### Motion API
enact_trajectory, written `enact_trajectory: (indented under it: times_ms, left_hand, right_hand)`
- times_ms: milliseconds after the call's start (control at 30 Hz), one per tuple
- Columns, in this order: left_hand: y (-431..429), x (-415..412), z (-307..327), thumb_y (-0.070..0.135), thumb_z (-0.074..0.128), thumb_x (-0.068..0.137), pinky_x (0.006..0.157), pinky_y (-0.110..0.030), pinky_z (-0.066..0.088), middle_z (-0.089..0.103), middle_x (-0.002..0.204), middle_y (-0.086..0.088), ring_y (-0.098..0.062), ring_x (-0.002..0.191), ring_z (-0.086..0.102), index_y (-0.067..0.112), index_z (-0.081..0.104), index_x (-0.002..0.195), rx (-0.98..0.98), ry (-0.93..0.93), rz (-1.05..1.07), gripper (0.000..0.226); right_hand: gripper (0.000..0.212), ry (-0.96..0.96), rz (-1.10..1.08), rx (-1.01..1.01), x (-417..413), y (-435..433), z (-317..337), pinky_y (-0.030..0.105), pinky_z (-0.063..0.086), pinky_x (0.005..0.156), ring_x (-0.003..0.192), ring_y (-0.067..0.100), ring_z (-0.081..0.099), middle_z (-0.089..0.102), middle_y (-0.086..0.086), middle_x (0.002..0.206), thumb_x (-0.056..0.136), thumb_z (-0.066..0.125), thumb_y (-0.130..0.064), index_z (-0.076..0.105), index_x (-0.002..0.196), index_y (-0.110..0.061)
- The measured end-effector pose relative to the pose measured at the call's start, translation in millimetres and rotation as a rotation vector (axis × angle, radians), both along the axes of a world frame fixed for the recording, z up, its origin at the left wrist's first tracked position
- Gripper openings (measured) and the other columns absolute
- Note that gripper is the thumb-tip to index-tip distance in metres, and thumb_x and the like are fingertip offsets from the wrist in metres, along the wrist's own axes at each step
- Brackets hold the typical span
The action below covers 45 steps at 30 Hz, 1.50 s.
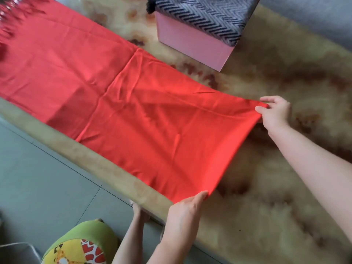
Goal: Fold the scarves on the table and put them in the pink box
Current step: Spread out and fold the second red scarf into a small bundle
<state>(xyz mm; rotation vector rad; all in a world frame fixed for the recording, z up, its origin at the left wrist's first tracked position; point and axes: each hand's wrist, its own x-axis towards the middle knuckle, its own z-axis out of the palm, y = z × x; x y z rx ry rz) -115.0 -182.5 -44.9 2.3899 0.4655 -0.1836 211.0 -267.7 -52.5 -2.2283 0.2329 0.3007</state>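
A long red scarf [122, 103] lies stretched across the marbled table [266, 187], its fringed end at the far upper left. My left hand [185, 212] pinches the scarf's near corner at the table's front edge. My right hand [275, 113] pinches the far corner of the same end, which is lifted slightly and pulled taut between both hands. The pink box [192, 40] stands at the back of the table, with a folded grey and black zigzag scarf [209, 14] lying on top of it.
The table's front edge [80, 151] runs diagonally from the left down to the lower middle, with grey tiled floor [38, 178] below it. A green patterned garment [80, 244] shows at the bottom left. Bare table surface lies to the right of the scarf.
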Motion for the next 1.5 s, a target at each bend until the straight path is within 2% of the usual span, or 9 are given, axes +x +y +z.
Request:
enact_trajectory:
  times_ms: [200,300,467,633,967,1167,1233,1300,1500]
  left_hand:
    - [3,1,-2,0.046,0.048,0.076,0.055,-0.015,0.045,0.069,0.075,0.017,0.001,0.067,0.064,0.038,0.054,0.110,-0.152,0.088,0.090,0.035]
    - [8,2,-3,0.062,0.032,0.081,0.079,-0.015,0.043,0.068,0.102,0.019,0.000,0.096,0.060,0.037,0.059,0.117,-0.210,0.105,0.159,0.052]
    - [40,17,-13,0.017,0.049,0.084,0.093,-0.028,0.040,0.063,0.112,0.001,-0.017,0.105,0.055,0.017,0.063,0.114,0.036,-0.136,0.288,0.033]
    - [72,37,-6,0.001,0.062,0.081,0.109,-0.025,0.019,0.030,0.144,-0.012,-0.029,0.133,0.029,0.013,0.052,0.128,-0.013,-0.044,0.774,0.049]
    - [121,27,-8,0.017,0.064,0.086,0.101,-0.033,0.034,0.023,0.141,-0.012,-0.031,0.115,0.047,0.007,0.027,0.142,-0.464,0.148,1.482,0.068]
    - [142,17,-21,0.021,0.072,0.079,0.095,-0.034,0.043,0.057,0.106,-0.008,-0.020,0.100,0.055,0.002,0.045,0.125,-0.805,0.077,1.654,0.056]
    - [143,17,-21,0.019,0.068,0.085,0.085,-0.030,0.039,0.055,0.085,-0.005,-0.019,0.090,0.051,0.011,0.053,0.084,-0.839,0.086,1.632,0.018]
    - [142,20,-15,0.020,0.067,0.087,0.077,-0.030,0.037,0.045,0.071,0.001,-0.017,0.078,0.044,0.021,0.037,0.064,-0.850,0.097,1.579,0.038]
    - [134,18,-10,0.020,0.066,0.087,0.078,-0.025,0.042,0.061,0.094,-0.001,-0.012,0.088,0.053,0.013,0.062,0.096,-0.848,-0.069,1.590,0.011]
  right_hand:
    - [0.034,0.129,0.023,-0.020,-7,-13,-14,0.028,0.058,0.059,0.076,0.023,0.062,0.061,0.005,0.086,0.080,0.066,0.003,0.059,0.112,-0.008]
    - [0.043,0.088,0.050,-0.111,-13,-10,-20,0.037,0.051,0.085,0.090,0.025,0.060,0.063,0.008,0.099,0.079,0.072,-0.009,0.056,0.119,-0.007]
    - [0.052,-0.162,0.335,-0.390,-19,23,-10,0.030,0.021,0.101,0.121,0.031,0.041,0.050,0.009,0.130,0.079,0.072,-0.026,0.053,0.127,-0.017]
    - [0.047,-0.205,0.545,-0.325,-29,81,-4,0.033,0.026,0.101,0.116,0.032,0.043,0.055,0.007,0.124,0.081,0.069,-0.025,0.056,0.125,-0.017]
    - [0.062,-0.191,1.031,-0.531,-80,102,-19,0.035,0.018,0.113,0.137,0.025,0.021,0.023,0.000,0.154,0.094,0.052,-0.034,0.025,0.149,-0.023]
    - [0.052,-0.255,0.866,-0.337,-62,119,-13,0.033,0.023,0.108,0.127,0.030,0.036,0.040,0.007,0.143,0.090,0.059,-0.021,0.045,0.139,-0.016]
    - [0.051,-0.207,0.751,-0.311,-52,131,-12,0.032,0.022,0.107,0.127,0.031,0.037,0.040,0.008,0.142,0.089,0.060,-0.022,0.046,0.138,-0.015]
    - [0.052,-0.126,0.660,-0.309,-40,142,-13,0.030,0.019,0.108,0.128,0.031,0.035,0.038,0.008,0.141,0.090,0.060,-0.024,0.045,0.138,-0.014]
    - [0.049,-0.005,0.584,-0.371,-13,162,-25,0.032,0.013,0.111,0.128,0.029,0.035,0.046,0.012,0.132,0.087,0.064,-0.027,0.048,0.130,-0.012]
